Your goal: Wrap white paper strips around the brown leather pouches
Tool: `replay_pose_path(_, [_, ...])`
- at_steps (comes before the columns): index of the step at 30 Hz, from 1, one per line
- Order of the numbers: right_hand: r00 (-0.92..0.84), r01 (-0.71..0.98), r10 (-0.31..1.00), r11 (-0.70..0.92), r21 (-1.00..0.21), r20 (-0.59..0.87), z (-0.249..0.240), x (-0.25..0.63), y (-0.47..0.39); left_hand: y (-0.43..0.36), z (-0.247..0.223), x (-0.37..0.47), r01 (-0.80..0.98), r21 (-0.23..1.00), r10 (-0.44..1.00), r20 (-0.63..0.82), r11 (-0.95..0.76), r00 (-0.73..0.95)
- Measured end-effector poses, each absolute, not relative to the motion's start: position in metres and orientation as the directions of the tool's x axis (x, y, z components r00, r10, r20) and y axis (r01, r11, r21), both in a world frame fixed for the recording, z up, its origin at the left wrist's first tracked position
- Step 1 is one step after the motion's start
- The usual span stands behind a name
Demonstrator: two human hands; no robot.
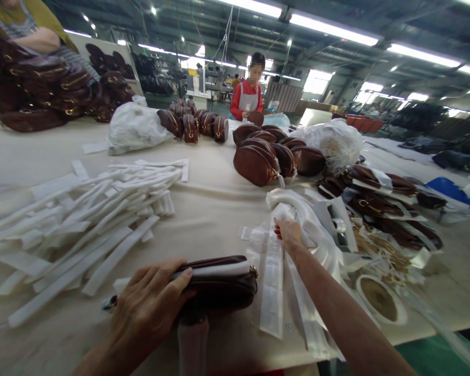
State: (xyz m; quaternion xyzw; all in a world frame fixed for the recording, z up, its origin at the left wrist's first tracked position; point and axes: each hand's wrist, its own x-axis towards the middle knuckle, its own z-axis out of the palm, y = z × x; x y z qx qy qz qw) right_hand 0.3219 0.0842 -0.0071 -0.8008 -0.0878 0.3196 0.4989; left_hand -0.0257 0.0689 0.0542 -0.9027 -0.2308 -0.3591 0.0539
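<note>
My left hand (151, 300) is closed around a dark brown leather bag (227, 295) near the table's front edge. A white strip (223, 269) lies along the bag's upper side, with my thumb against its left end. My right hand (288, 232) reaches over a heap of clear plastic sleeves (272, 292), its fingers pinched together at the top of them. Whether a single sleeve is between those fingertips is hard to see. Below the bag hangs a pale wrapped piece (193, 342). Many white strips (113, 219) lie piled to the left.
Brown bags (258, 162) stand in the table's middle, others (196, 125) behind. Stuffed plastic bags (137, 125) sit among them. At right are a tape roll (379, 297), tan cords (376, 250) and stacked bags (372, 201). A person in red (248, 96) works across the table; another stands far left.
</note>
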Motion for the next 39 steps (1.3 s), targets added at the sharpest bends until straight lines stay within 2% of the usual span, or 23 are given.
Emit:
replay_pose_path(7, [0.817,-0.144,0.463,-0.412,-0.9,-0.342,-0.01,0.326,0.106,0.069,0.056,-0.026,0.457,0.043,0.359,0.685,-0.889,0.634])
replay_pose_path(10, [0.825,-0.029,0.528,-0.317,-0.948,-0.202,-0.002,0.32,0.106,0.069,0.054,-0.027,0.464,0.05,0.371,0.676,-0.885,0.636])
replay_pose_path(13, [0.74,0.121,0.672,-0.177,-0.977,-0.03,0.014,0.296,0.097,0.068,0.051,-0.026,0.461,0.074,0.384,0.675,-0.884,0.63])
replay_pose_path(15, [0.569,0.225,0.819,-0.068,-0.972,0.074,0.027,0.271,0.09,0.066,0.051,-0.025,0.461,0.109,0.406,0.675,-0.881,0.616])
replay_pose_path(17, [0.257,0.362,0.939,0.125,-0.924,0.227,0.04,0.245,0.085,0.065,0.053,-0.024,0.453,0.156,0.431,0.67,-0.878,0.605])
replay_pose_path(19, [-0.079,0.432,0.925,0.367,-0.824,0.371,0.052,0.223,0.082,0.064,0.056,-0.022,0.455,0.225,0.483,0.64,-0.862,0.598])
replay_pose_path(21, [-0.27,0.406,0.867,0.497,-0.767,0.419,0.062,0.209,0.082,0.064,0.061,-0.022,0.489,0.304,0.567,0.579,-0.817,0.586])
replay_pose_path(24, [-0.382,0.32,0.835,0.521,-0.792,0.395,0.073,0.199,0.083,0.064,0.068,-0.021,0.567,0.397,0.689,0.494,-0.722,0.531])
replay_pose_path(27, [-0.408,0.245,0.831,0.499,-0.831,0.379,0.078,0.195,0.081,0.065,0.073,-0.021,0.598,0.444,0.744,0.432,-0.668,0.51])
replay_pose_path(33, [-0.48,0.232,0.819,0.465,-0.854,0.315,0.08,0.191,0.084,0.071,0.073,-0.021,0.518,0.364,0.633,0.462,-0.774,0.621])
replay_pose_path(36, [-0.526,0.262,0.832,0.354,-0.898,0.174,0.082,0.189,0.088,0.072,0.072,-0.023,0.468,0.397,0.612,0.461,-0.79,0.642])
replay_pose_path(39, [-0.534,0.218,0.845,0.102,-0.971,-0.031,0.08,0.191,0.094,0.07,0.069,-0.024,0.483,0.426,0.644,0.491,-0.765,0.587])
